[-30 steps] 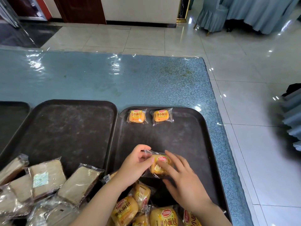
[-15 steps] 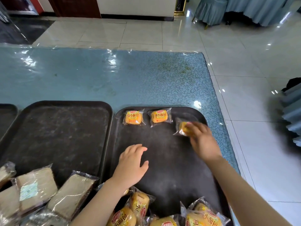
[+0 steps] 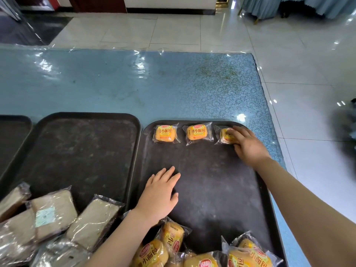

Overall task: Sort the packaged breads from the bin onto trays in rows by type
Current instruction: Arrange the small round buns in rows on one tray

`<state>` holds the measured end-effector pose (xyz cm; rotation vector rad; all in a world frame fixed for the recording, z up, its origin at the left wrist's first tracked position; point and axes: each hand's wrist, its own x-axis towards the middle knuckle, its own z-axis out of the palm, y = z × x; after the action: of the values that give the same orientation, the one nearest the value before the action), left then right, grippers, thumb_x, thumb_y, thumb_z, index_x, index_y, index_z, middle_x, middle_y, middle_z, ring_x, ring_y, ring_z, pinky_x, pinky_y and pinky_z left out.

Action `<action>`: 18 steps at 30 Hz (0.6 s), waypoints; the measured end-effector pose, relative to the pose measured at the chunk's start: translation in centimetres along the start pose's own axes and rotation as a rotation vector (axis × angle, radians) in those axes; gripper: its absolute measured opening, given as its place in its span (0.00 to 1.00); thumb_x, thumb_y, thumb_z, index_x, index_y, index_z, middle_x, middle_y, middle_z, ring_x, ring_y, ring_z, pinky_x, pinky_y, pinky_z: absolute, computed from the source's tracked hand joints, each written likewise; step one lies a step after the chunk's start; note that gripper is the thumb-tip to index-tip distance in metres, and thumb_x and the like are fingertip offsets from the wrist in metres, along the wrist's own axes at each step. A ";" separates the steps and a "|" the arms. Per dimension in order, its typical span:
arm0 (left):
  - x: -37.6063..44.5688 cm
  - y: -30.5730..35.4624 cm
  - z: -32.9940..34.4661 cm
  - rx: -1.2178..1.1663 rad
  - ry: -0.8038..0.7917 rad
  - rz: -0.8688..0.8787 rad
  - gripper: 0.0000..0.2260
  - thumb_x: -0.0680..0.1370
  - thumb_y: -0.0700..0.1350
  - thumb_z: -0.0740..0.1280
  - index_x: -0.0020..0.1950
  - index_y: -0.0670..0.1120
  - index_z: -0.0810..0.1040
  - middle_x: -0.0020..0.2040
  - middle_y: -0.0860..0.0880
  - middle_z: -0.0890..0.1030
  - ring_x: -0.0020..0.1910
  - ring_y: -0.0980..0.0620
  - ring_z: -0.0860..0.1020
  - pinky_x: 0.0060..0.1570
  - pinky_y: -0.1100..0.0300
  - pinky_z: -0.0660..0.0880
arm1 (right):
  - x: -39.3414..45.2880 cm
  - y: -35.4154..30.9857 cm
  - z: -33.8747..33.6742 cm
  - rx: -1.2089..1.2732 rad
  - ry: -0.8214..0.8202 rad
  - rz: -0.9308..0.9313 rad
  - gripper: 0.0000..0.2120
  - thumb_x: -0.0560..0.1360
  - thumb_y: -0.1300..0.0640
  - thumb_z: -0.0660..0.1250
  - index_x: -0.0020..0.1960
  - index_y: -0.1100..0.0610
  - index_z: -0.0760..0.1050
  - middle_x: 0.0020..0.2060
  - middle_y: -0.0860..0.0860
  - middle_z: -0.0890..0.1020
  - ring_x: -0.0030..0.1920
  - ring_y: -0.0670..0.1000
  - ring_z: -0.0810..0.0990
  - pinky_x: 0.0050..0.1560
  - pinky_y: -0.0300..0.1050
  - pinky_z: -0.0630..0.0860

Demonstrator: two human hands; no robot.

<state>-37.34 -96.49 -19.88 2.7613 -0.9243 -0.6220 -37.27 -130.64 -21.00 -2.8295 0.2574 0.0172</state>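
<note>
Right hand (image 3: pixel 248 145) rests on third small bread packet (image 3: pixel 225 136) at far right of right tray (image 3: pixel 212 189), fingers (image 3: pixel 236 132) extended over it, beside two packets (image 3: pixel 181 133); left hand (image 3: pixel 159 193) lies flat, fingers released, on tray's near left.

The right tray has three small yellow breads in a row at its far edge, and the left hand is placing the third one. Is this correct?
Not quite: it is the right hand, not the left, on the third yellow bread in the head view. The left hand rests flat on the right tray. The row of three at the far edge is correct.
</note>
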 end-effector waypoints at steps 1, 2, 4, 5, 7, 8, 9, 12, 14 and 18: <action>0.0 0.0 -0.1 0.005 -0.001 0.005 0.25 0.82 0.52 0.57 0.79 0.56 0.54 0.80 0.54 0.50 0.79 0.51 0.49 0.76 0.50 0.49 | -0.1 0.1 -0.1 -0.006 0.000 -0.010 0.28 0.73 0.63 0.66 0.72 0.51 0.68 0.74 0.53 0.66 0.73 0.59 0.61 0.71 0.58 0.64; -0.1 0.0 -0.3 0.008 0.001 0.015 0.25 0.82 0.51 0.57 0.78 0.56 0.56 0.80 0.54 0.51 0.79 0.52 0.49 0.77 0.51 0.48 | -0.4 0.0 -0.2 -0.012 0.009 -0.019 0.29 0.72 0.63 0.66 0.72 0.51 0.68 0.74 0.53 0.65 0.74 0.59 0.60 0.72 0.58 0.62; -0.5 0.3 -0.7 -0.003 0.023 0.048 0.23 0.82 0.49 0.58 0.77 0.56 0.59 0.79 0.55 0.54 0.78 0.53 0.51 0.76 0.52 0.46 | -1.0 -0.3 -0.7 0.002 0.054 -0.026 0.29 0.72 0.64 0.66 0.72 0.52 0.70 0.74 0.54 0.66 0.75 0.60 0.60 0.72 0.60 0.62; -0.9 0.6 -1.0 -0.014 0.036 0.069 0.22 0.82 0.49 0.58 0.77 0.56 0.60 0.79 0.55 0.56 0.78 0.54 0.52 0.76 0.53 0.46 | -1.6 -0.6 -1.0 0.018 0.077 -0.023 0.28 0.72 0.64 0.66 0.71 0.52 0.70 0.74 0.54 0.66 0.74 0.61 0.61 0.71 0.60 0.63; -1.8 1.1 -1.5 -0.039 0.051 0.110 0.21 0.82 0.48 0.58 0.75 0.55 0.63 0.78 0.56 0.58 0.77 0.55 0.54 0.76 0.56 0.47 | -3.1 -1.4 -1.4 0.045 0.091 -0.017 0.28 0.72 0.65 0.67 0.71 0.52 0.71 0.74 0.54 0.67 0.74 0.61 0.62 0.71 0.59 0.64; -2.4 1.3 -1.7 -0.061 0.051 0.127 0.20 0.82 0.48 0.59 0.75 0.55 0.64 0.77 0.56 0.60 0.77 0.55 0.55 0.75 0.57 0.49 | -4.2 -2.0 -1.5 0.070 0.096 -0.024 0.28 0.71 0.65 0.67 0.71 0.52 0.71 0.73 0.55 0.68 0.73 0.61 0.63 0.71 0.59 0.64; -3.0 1.4 -1.9 -0.092 0.053 0.140 0.19 0.82 0.48 0.59 0.73 0.55 0.66 0.76 0.57 0.62 0.76 0.56 0.57 0.74 0.59 0.52 | -5.4 -2.6 -1.5 0.105 0.103 -0.039 0.28 0.71 0.66 0.67 0.70 0.52 0.71 0.72 0.56 0.69 0.72 0.62 0.64 0.71 0.59 0.65; -4.9 2.0 -2.0 -0.205 0.083 0.150 0.15 0.81 0.48 0.60 0.68 0.56 0.73 0.69 0.60 0.71 0.70 0.60 0.66 0.68 0.63 0.64 | -10.2 -4.6 -1.4 0.211 0.094 -0.064 0.26 0.71 0.66 0.68 0.68 0.54 0.73 0.69 0.56 0.72 0.69 0.60 0.69 0.71 0.54 0.65; -6.2 2.5 -2.1 -0.255 0.113 0.159 0.13 0.81 0.47 0.60 0.64 0.57 0.76 0.63 0.62 0.76 0.64 0.63 0.71 0.63 0.67 0.68 | -13.7 -5.8 -1.5 0.286 0.045 -0.034 0.24 0.72 0.65 0.68 0.67 0.53 0.75 0.67 0.54 0.74 0.67 0.57 0.71 0.70 0.49 0.65; -8.5 3.6 -2.1 -0.280 0.136 0.172 0.11 0.80 0.45 0.61 0.58 0.57 0.79 0.56 0.62 0.79 0.57 0.64 0.74 0.57 0.68 0.71 | -20.5 -7.1 -1.5 0.365 -0.037 0.040 0.18 0.74 0.61 0.68 0.63 0.50 0.76 0.58 0.45 0.77 0.61 0.49 0.75 0.62 0.33 0.64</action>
<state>-44.46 -94.15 -14.20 2.4146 -0.9509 -0.4867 -56.16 -120.90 -16.68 -2.4593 0.2781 0.0284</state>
